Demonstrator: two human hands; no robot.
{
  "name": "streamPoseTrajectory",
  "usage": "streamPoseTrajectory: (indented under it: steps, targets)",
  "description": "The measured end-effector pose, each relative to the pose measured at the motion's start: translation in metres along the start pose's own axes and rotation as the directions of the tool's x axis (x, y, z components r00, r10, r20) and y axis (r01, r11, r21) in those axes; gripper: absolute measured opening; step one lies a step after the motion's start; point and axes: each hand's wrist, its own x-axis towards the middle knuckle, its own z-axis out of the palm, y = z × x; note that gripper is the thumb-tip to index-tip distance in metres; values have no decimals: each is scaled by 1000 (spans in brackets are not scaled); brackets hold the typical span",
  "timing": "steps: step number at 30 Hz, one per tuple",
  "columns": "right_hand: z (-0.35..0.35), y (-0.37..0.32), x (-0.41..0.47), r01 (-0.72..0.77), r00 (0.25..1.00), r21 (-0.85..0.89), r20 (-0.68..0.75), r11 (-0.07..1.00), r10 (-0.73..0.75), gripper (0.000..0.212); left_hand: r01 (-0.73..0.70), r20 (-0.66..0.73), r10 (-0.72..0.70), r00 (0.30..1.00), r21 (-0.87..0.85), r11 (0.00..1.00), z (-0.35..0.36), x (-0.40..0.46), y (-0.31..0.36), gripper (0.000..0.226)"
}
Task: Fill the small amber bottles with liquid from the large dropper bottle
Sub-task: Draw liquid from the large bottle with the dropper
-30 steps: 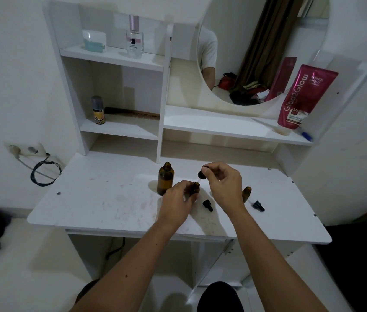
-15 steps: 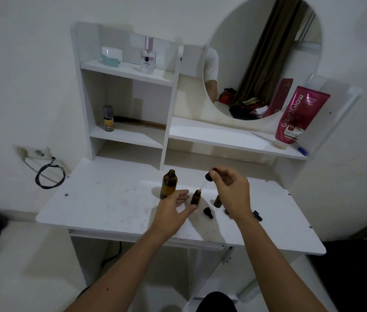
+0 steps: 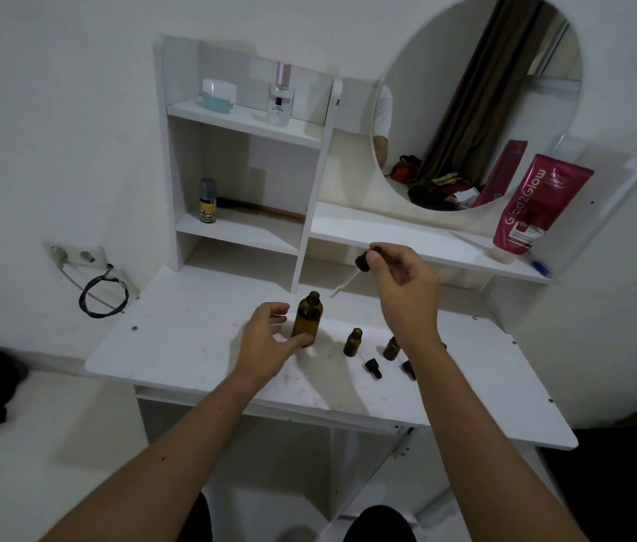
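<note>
At a white vanity table (image 3: 199,338), I pinch the black bulb of the dropper (image 3: 362,263) between the thumb and fingers of my right hand (image 3: 406,285), raised above the tabletop; its clear glass tube slants down and left, its tip hanging in the air just right of the large amber bottle's (image 3: 307,319) open mouth. My left hand (image 3: 270,342) reaches to that bottle, which stands upright and uncapped: the thumb touches its lower side, while the fingers curve loosely behind it without closing. To the right, near the front edge, two small amber bottles stand open, one (image 3: 352,342) in the clear, the other (image 3: 391,348) partly hidden by my right wrist. Two small black dropper caps (image 3: 374,368) lie on the table just in front of them. A pink tube (image 3: 535,205) leans on the shelf beside the round mirror (image 3: 477,72).
</note>
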Motion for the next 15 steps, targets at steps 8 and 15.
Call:
streamPoseTrajectory:
  steps: [8, 15]
  targets:
    - [27, 6, 9, -26, 999, 23, 39, 999, 25, 14, -11, 70, 7, 998, 55, 998, 5, 8, -6, 53]
    - [41, 27, 5, -48, 989, -117, 135, 992, 64, 12, -15, 71, 11, 997, 54, 998, 4, 8, -6, 48]
